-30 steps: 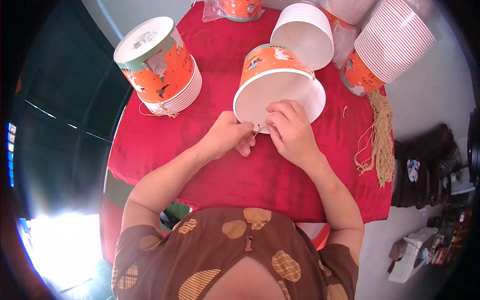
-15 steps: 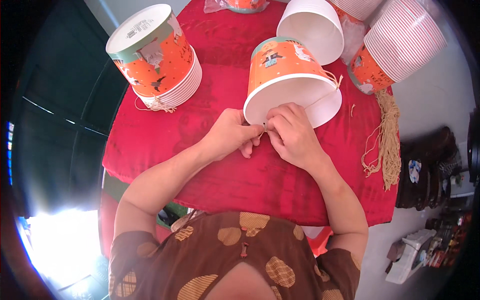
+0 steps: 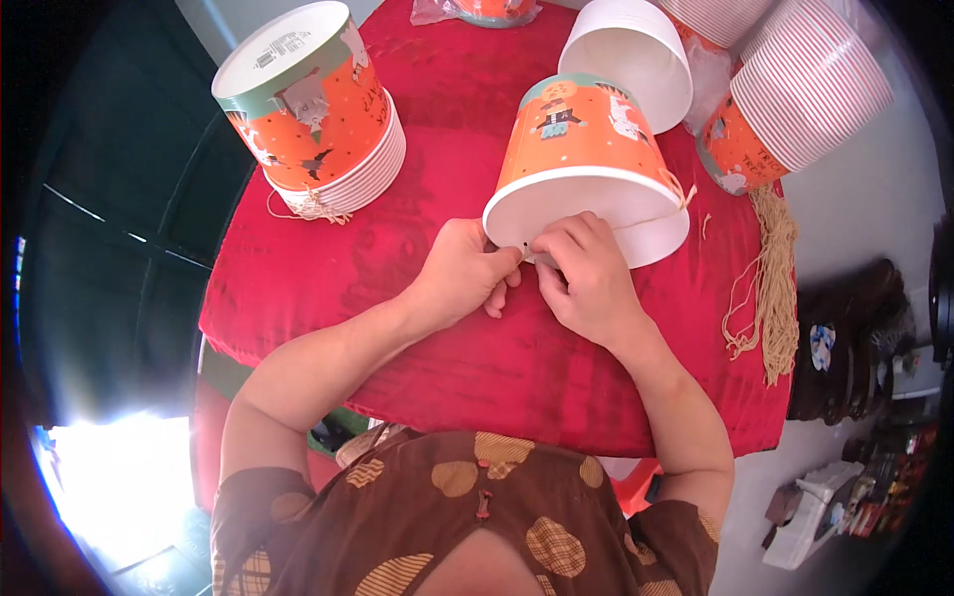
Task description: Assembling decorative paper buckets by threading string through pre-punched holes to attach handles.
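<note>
Between our two hands and just beyond them, the orange paper bucket [image 3: 586,134] sits tilted on the red-covered tabletop [image 3: 397,333], its white opening turned toward us. Our left hand [image 3: 465,270] is at the near rim, thumb and fingertips drawn together in a pinch on the thin string [image 3: 651,217] beside a small dark hole. Our right hand [image 3: 588,276] is just right of that hole, its fingers curled and bunched over the rim, the fingertips closed on the string; the exact grip is too small to make out. From there the string runs across the opening to the bucket's right edge.

A white bucket [image 3: 641,79] stands just behind. To the left, well apart from our hands, we have an upturned stack of buckets [image 3: 323,129]; to the right, another stack [image 3: 810,94], with a hank of tan cords [image 3: 775,288] near it.
</note>
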Tool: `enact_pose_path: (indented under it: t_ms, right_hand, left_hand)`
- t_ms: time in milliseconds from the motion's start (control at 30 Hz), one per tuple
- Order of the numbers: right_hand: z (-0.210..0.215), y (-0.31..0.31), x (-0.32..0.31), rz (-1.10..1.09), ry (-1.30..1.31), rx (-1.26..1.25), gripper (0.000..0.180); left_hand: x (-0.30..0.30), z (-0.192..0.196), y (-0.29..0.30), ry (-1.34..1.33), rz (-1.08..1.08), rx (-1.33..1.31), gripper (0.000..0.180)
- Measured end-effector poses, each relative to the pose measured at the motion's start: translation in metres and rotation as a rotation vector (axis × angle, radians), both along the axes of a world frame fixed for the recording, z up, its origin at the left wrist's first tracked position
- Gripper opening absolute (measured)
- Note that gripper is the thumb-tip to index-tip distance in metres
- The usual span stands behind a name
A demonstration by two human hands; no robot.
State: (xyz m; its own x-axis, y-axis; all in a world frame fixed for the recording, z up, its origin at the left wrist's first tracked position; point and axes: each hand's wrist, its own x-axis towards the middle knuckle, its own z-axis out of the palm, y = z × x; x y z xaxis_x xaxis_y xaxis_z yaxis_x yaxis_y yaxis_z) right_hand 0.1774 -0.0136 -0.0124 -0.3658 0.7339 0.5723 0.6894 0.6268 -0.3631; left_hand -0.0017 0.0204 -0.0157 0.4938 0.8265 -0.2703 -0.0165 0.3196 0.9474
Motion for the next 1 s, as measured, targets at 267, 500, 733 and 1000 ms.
enact_pose_path:
  t_ms: [267,500,733,1000]
  right_hand:
    - [0.005,0.001,-0.005,-0.136,-0.238,0.281,0.013]
    - [0.009,0.008,0.0,-0.057,-0.262,0.351,0.009]
    - [0.007,0.006,-0.001,-0.006,-0.032,0.135,0.025]
    - [0.008,0.005,-0.007,-0.057,-0.001,0.098,0.024]
  left_hand:
    - [0.004,0.0,-0.003,-0.124,0.129,0.047,0.01]
    - [-0.004,0.003,0.003,-0.197,0.027,-0.114,0.016]
    - [0.0,-0.002,0.001,-0.18,0.09,-0.065,0.016]
    - [0.001,-0.002,-0.002,-0.141,0.098,-0.01,0.017]
